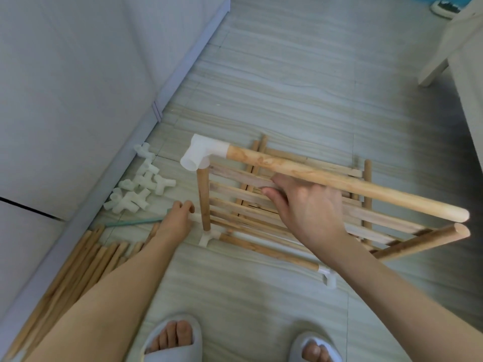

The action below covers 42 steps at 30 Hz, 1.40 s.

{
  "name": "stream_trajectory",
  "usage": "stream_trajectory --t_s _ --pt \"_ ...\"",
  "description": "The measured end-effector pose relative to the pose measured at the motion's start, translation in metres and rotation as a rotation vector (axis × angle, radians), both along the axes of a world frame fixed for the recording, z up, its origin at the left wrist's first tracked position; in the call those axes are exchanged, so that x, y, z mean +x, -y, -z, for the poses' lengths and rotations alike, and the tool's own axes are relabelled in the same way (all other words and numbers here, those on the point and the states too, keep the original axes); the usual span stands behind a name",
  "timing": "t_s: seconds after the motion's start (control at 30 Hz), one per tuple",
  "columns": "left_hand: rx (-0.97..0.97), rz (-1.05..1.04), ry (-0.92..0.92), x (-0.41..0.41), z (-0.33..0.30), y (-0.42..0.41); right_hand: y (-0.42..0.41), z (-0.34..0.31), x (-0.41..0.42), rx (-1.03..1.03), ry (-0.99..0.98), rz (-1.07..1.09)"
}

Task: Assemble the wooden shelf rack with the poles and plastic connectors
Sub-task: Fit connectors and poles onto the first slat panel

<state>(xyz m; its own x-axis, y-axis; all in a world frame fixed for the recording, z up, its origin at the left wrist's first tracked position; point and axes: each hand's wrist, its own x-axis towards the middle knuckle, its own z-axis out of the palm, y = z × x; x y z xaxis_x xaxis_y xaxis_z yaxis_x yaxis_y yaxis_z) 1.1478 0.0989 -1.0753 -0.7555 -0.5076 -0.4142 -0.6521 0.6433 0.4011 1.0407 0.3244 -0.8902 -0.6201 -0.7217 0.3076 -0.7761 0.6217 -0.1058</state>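
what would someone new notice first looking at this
Probably the half-built rack mid-floor: a white corner connector joins an upright pole to a long pole running right. The right hand grips a slat. Loose connectors lie left, by the wall.

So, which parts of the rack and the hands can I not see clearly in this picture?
- Head view: the right hand covers the slat where its fingers meet it, so the grip is unclear.
- Head view: the left hand hides whatever it touches beside the upright pole.
- Head view: the bundle of spare poles is partly under the left forearm and cut off by the bottom-left edge.
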Motion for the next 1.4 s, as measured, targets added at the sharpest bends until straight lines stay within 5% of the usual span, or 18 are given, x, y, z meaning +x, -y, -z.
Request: stream_trajectory --t_s 0.23,0.4,0.53,0.7,0.93,1.17,1.4 --pt "0.103 -0.28 -0.399 0.043 -0.058 -0.014 -0.005 -0.011 0.023 0.141 -0.067 -0.012" --pt "0.195 -0.509 -0.727 0.076 -0.143 -0.02 -0.015 -0.01 0.03 0.214 0.058 -0.069" --pt "0.18 -0.453 -1.015 0.083 -0.225 -0.041 -0.019 -0.015 0.037 0.307 0.086 -0.096" --pt "0.072 -0.02 -0.918 0.052 -0.272 -0.093 -0.026 -0.025 0.042 0.382 0.087 -0.09" --pt "-0.191 0.105 -0.54 0.002 -0.238 -0.128 -0.063 -0.026 0.054 0.291 0.221 -0.023" --pt "-0.26 0.102 -0.555 0.008 -0.234 -0.133 -0.074 -0.069 0.073 -0.41 0.672 0.062" --pt "-0.25 0.118 -0.538 0.021 -0.238 -0.138 -0.052 -0.085 0.08 -0.551 0.893 0.059"
